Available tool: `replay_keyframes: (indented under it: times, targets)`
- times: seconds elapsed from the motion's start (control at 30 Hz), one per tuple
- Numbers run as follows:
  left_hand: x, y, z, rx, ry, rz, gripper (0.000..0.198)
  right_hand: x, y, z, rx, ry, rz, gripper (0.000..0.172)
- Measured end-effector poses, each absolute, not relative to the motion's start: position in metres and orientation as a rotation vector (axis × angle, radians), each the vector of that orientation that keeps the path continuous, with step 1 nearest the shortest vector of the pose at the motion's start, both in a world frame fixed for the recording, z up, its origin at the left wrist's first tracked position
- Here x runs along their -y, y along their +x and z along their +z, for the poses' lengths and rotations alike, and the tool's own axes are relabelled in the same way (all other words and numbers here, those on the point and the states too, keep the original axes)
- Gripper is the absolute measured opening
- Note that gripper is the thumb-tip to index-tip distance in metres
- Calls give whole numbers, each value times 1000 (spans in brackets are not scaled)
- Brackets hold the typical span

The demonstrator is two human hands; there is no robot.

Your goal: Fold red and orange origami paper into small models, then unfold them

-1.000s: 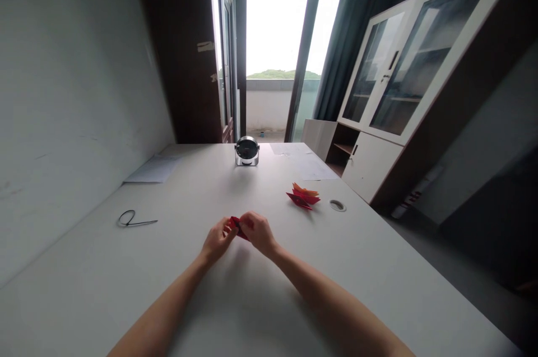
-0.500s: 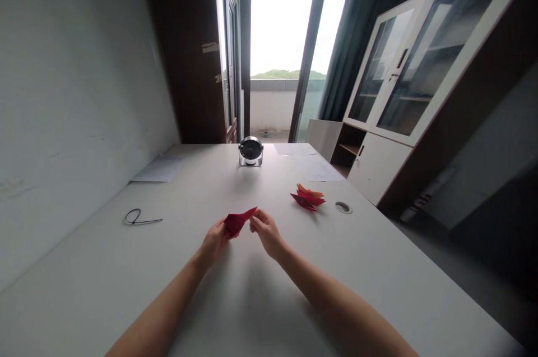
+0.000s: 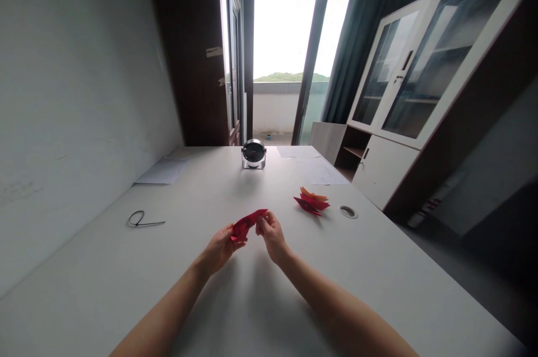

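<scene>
A piece of folded red paper [image 3: 244, 226] is held above the white table between both hands. My left hand [image 3: 221, 247] grips its left, wider end with the fingers closed on it. On the other side, my right hand [image 3: 271, 233] pinches the paper close to its pointed right end. Several folded red and orange paper pieces [image 3: 311, 202] lie together on the table to the right of my hands.
A round metal device on a stand [image 3: 253, 154] is at the table's far edge. A black cable tie [image 3: 145, 224] lies left. Paper sheets [image 3: 162, 171] rest at the back left, others at the back right. A round grommet [image 3: 348, 212] sits near the right edge.
The red paper has changed shape and looks longer and more stretched out. Both hands have shifted slightly right in the view, as has the whole scene, with the left fingers now lower on the paper.
</scene>
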State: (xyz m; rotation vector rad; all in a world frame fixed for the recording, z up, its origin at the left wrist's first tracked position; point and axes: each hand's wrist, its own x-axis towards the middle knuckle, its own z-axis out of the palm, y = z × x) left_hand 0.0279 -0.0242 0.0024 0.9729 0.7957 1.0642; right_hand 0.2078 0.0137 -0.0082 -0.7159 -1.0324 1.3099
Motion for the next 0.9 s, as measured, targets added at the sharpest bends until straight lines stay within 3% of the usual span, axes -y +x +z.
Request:
replay_keyframes:
  times: [0.13, 0.33, 0.57, 0.9]
  targets:
    - [22, 32, -2, -738, 831, 1115, 34, -13, 208, -7, 1013, -738, 1306, 26]
    - [19, 42, -7, -818, 929, 1249, 53, -5, 202, -3, 1132, -705, 1335, 27]
    - [30, 47, 8, -892, 1144, 1238, 43, -4, 204, -5, 1263, -844, 1216, 20]
    - [29, 46, 0, -1069, 1180, 1149, 62, -6, 208, -6, 1304, -809, 1175, 16]
